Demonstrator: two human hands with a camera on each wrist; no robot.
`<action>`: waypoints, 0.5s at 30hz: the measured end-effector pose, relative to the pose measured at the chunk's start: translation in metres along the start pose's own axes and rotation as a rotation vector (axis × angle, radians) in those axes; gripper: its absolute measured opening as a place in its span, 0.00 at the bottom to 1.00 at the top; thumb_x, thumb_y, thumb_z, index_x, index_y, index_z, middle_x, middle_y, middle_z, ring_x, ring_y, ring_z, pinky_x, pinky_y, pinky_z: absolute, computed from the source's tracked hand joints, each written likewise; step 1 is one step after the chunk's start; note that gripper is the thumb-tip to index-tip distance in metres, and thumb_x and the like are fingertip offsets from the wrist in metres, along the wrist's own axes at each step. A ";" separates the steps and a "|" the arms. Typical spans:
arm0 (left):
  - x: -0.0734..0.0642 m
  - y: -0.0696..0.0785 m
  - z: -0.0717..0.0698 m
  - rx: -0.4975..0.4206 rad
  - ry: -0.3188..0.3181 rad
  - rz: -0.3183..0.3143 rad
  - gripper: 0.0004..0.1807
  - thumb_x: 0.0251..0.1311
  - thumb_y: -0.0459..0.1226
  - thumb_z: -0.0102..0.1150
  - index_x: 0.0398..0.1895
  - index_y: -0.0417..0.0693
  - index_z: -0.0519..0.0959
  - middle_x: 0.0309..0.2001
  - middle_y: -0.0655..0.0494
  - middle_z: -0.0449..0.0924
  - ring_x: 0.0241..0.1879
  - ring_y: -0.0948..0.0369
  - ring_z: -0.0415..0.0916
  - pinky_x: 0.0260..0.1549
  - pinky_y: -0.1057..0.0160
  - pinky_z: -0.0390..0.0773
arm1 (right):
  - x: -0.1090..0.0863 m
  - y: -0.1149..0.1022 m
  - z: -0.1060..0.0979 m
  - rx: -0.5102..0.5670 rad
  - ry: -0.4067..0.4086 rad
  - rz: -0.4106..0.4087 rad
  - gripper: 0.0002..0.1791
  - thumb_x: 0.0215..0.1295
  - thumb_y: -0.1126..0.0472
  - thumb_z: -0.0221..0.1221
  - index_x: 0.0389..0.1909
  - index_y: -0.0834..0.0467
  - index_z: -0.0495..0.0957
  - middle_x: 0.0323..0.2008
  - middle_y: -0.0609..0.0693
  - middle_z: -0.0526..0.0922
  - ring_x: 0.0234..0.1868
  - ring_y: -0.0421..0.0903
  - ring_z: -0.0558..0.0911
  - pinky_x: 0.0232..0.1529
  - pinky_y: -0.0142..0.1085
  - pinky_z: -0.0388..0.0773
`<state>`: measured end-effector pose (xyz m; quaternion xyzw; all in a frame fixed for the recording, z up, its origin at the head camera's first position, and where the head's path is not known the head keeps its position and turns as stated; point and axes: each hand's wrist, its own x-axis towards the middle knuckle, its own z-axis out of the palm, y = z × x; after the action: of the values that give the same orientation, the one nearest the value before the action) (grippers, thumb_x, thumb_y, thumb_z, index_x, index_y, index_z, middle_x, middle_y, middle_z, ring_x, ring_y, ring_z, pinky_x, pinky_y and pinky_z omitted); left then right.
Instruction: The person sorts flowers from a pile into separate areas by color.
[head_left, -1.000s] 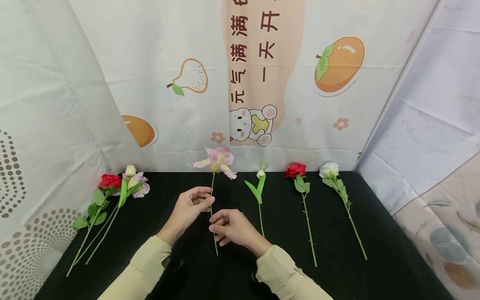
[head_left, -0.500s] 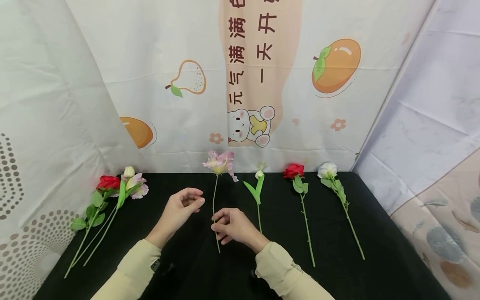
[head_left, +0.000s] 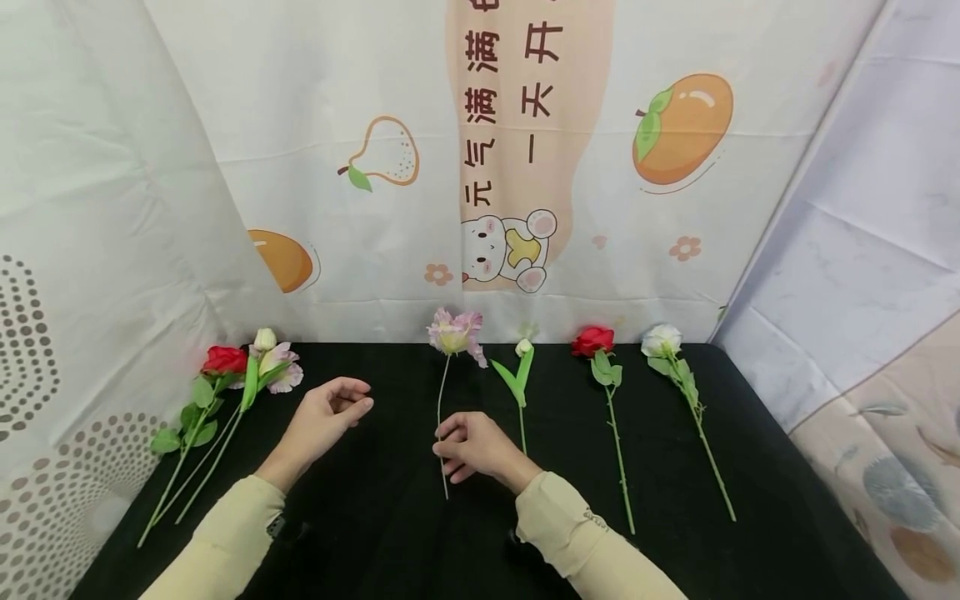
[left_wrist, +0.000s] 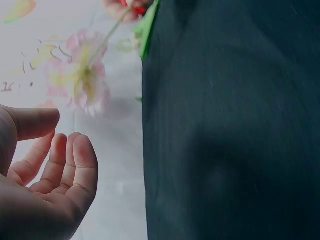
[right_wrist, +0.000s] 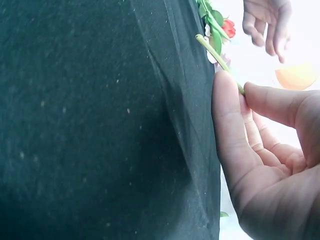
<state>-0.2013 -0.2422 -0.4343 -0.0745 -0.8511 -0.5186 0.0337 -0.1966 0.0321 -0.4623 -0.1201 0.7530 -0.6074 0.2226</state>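
Note:
A pink flower (head_left: 455,333) with a yellowish centre stands nearly upright over the black cloth. My right hand (head_left: 477,450) pinches its thin stem low down, between thumb and forefinger. In the right wrist view the cut end of the stem (right_wrist: 212,50) pokes out past the fingertips. To the left, my left hand (head_left: 318,421) hangs in the air with loosely bent fingers and nothing in them. The left wrist view shows the pink flower (left_wrist: 82,75) beyond that hand's thumb and fingers.
At the left lies a bunch with a red rose (head_left: 225,360), a white tulip (head_left: 264,339) and a pink flower (head_left: 279,367). Right of the held stem lie another white tulip (head_left: 522,375), a red rose (head_left: 593,340) and a white rose (head_left: 662,340). Printed curtains stand behind.
My left hand has let go of the pink flower's stem and moved away to the left. The right hand keeps its pinch; the bloom has turned and shifted slightly right.

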 end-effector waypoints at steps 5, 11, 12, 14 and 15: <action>-0.001 -0.021 -0.019 0.204 0.008 -0.014 0.13 0.68 0.36 0.64 0.51 0.39 0.80 0.41 0.49 0.82 0.38 0.51 0.81 0.35 0.62 0.82 | 0.001 0.000 -0.002 0.000 -0.018 0.026 0.12 0.68 0.68 0.65 0.49 0.68 0.78 0.36 0.61 0.85 0.26 0.49 0.86 0.27 0.42 0.86; -0.007 -0.049 -0.045 0.385 -0.009 -0.047 0.10 0.68 0.35 0.64 0.48 0.39 0.80 0.39 0.51 0.83 0.36 0.58 0.80 0.35 0.56 0.80 | 0.002 -0.002 -0.003 -0.016 -0.018 0.044 0.12 0.67 0.68 0.65 0.48 0.67 0.78 0.36 0.62 0.85 0.26 0.49 0.85 0.27 0.43 0.86; -0.009 -0.053 -0.048 0.402 -0.011 -0.049 0.10 0.67 0.35 0.65 0.47 0.39 0.81 0.39 0.52 0.82 0.36 0.58 0.80 0.35 0.56 0.80 | 0.002 -0.002 -0.003 -0.021 -0.020 0.045 0.11 0.67 0.69 0.65 0.48 0.67 0.78 0.36 0.62 0.85 0.26 0.49 0.85 0.27 0.43 0.86; -0.011 -0.058 -0.056 0.440 -0.012 -0.049 0.09 0.66 0.35 0.65 0.46 0.39 0.81 0.37 0.52 0.82 0.35 0.58 0.79 0.34 0.56 0.79 | 0.003 -0.002 -0.003 -0.030 -0.021 0.049 0.11 0.67 0.69 0.65 0.47 0.67 0.78 0.35 0.62 0.85 0.25 0.49 0.85 0.27 0.44 0.86; -0.012 -0.060 -0.059 0.469 -0.010 -0.045 0.09 0.66 0.35 0.65 0.45 0.40 0.81 0.36 0.53 0.82 0.34 0.58 0.79 0.34 0.55 0.79 | 0.003 -0.002 -0.003 -0.034 -0.022 0.052 0.11 0.67 0.69 0.65 0.47 0.67 0.78 0.35 0.62 0.85 0.25 0.49 0.85 0.27 0.44 0.86</action>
<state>-0.2005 -0.3230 -0.4609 -0.0480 -0.9499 -0.3070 0.0343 -0.2007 0.0327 -0.4609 -0.1109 0.7638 -0.5871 0.2442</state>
